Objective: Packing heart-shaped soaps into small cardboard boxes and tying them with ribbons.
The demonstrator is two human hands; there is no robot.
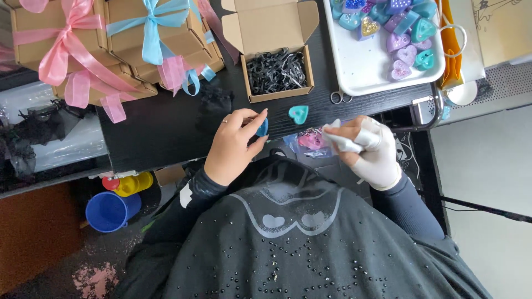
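Note:
My left hand (235,143) is bare, wears a ring, and pinches a small blue heart-shaped piece (262,128) between thumb and fingers over the black table (166,124). My right hand (370,150) wears a white glove with the fingertips cut off and grips a white cloth or tissue (339,139). A teal heart-shaped piece (298,114) lies on the table between the two hands. Below it sit pink heart pieces in a clear bag (310,142).
An open cardboard box (275,51) holds black shredded filler. A white tray (366,66) carries several purple and teal hearts. Ribboned kraft gift boxes (105,44) stack at the left. Small scissors (340,98) lie by the tray. A blue cup (109,211) stands on the floor.

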